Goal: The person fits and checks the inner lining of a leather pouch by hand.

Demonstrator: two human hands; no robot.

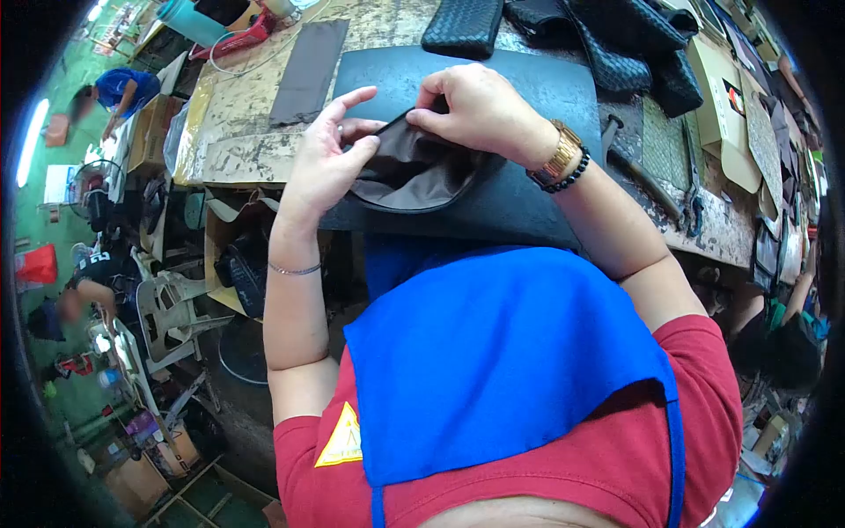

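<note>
A dark pouch [418, 172] with a shiny brown lining lies before me on a black board [546, 97], its mouth facing me. My right hand [480, 110] pinches the upper rim between thumb and fingertips. At the left end of that rim, my left hand [330, 158] grips the edge with its thumb and a finger, while the index finger sticks out. Part of the pouch is hidden beneath my right hand.
Woven black leather pieces [462, 26] lie at the back. A flat brown piece [310, 70] rests left of the board. On the right are a hammer [647, 180] and scissors [693, 198]. Two people work at the far left, near a white plastic chair [172, 312].
</note>
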